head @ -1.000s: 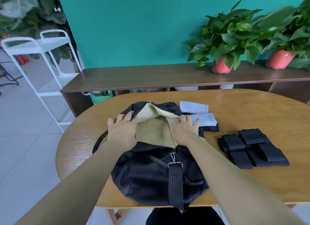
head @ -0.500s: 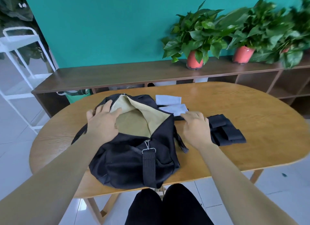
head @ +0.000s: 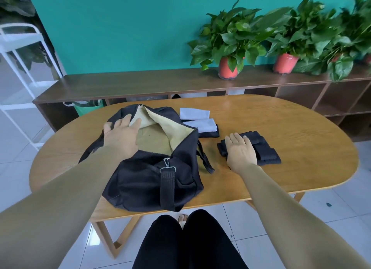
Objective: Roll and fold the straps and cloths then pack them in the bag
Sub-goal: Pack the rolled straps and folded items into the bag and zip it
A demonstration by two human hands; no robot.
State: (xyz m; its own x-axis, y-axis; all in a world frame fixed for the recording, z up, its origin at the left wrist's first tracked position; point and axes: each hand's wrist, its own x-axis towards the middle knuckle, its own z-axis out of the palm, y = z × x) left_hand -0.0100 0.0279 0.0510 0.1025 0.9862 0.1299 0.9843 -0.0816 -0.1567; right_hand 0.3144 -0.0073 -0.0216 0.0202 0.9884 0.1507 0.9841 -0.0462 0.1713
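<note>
Right now the folded black straps [head: 265, 150] lie stacked on the tabletop [head: 301, 132] just right of the bag [head: 148, 180]. The right grip [head: 240, 151] rests flat on the stack's left half with fingers straight, clasping nothing and hiding what lies beneath. Open-mouthed and showing tan lining, the bag has the left grip [head: 120, 134] spread flat on its left flap, likewise holding nothing; two pale folded cloths [head: 194, 113] sit behind the bag's right edge on a black piece, partly hidden by it.

Bag [head: 148, 180] left on table [head: 301, 140]; straps [head: 263, 150] right; cloths [head: 197, 118] behind.
</note>
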